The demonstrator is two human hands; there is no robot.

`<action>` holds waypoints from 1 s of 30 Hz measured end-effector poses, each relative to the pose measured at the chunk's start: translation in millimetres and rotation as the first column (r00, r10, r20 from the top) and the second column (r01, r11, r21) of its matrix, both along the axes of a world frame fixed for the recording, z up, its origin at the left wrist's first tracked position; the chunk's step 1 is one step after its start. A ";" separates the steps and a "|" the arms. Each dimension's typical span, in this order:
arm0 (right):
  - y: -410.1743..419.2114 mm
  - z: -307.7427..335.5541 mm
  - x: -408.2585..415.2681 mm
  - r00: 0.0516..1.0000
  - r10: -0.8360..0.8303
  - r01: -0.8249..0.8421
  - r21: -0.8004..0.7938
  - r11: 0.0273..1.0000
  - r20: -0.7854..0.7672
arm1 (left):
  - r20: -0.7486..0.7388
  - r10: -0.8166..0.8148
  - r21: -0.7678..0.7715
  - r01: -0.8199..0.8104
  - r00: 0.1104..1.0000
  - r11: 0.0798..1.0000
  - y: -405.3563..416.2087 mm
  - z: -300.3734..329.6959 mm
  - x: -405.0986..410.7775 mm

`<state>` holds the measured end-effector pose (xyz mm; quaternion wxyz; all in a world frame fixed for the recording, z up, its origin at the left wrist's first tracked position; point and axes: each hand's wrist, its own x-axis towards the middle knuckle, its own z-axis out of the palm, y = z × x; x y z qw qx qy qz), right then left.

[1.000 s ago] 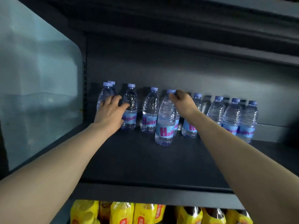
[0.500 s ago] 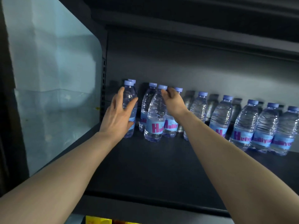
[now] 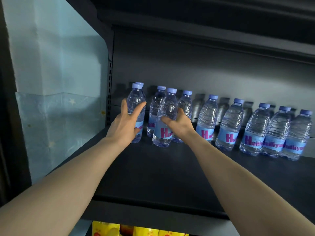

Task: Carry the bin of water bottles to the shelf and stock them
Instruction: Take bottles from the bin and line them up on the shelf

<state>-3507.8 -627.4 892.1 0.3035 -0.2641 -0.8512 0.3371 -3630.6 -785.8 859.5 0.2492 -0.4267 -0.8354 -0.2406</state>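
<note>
Two hands were at the left end of the shelf [image 3: 170,176]. The right hand [image 3: 179,123], which half a second before pinched the cap of the front bottle [image 3: 164,120], had slid down and now curled round its body. The left hand [image 3: 126,125], fingers spread, cupped the corner bottle [image 3: 136,103]. Both bottles stood upright, so this looked like straightening placed stock. More bottles [image 3: 252,128] lined the back wall rightward. Yellow packs [image 3: 109,229] showed below. Close neighbours could be knocked. No bin was visible.

Both forearms are bare, with no sleeves, left hand [image 3: 125,124] and right hand [image 3: 179,124] ungloved.
</note>
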 end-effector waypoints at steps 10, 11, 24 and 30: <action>-14.3 -1.4 -2.8 0.997 -0.061 0.064 0.063 0.996 -0.048 | 0.050 -0.070 0.062 0.067 0.996 0.996 -2.3 -2.9 -7.7; -15.6 -1.9 -3.2 0.996 -0.071 0.075 0.072 0.995 -0.050 | 0.056 -0.079 0.066 0.075 0.995 0.995 -3.0 -2.9 -9.0; -26.1 -6.6 -5.1 0.988 -0.136 0.145 0.154 0.977 -0.067 | 0.072 -0.133 0.138 0.122 0.988 0.983 -3.7 -8.0 -19.7; -31.3 -5.7 -5.3 0.991 -0.118 0.126 0.173 0.977 -0.060 | 0.106 -0.160 0.205 0.136 0.981 0.969 -7.8 -6.8 -19.4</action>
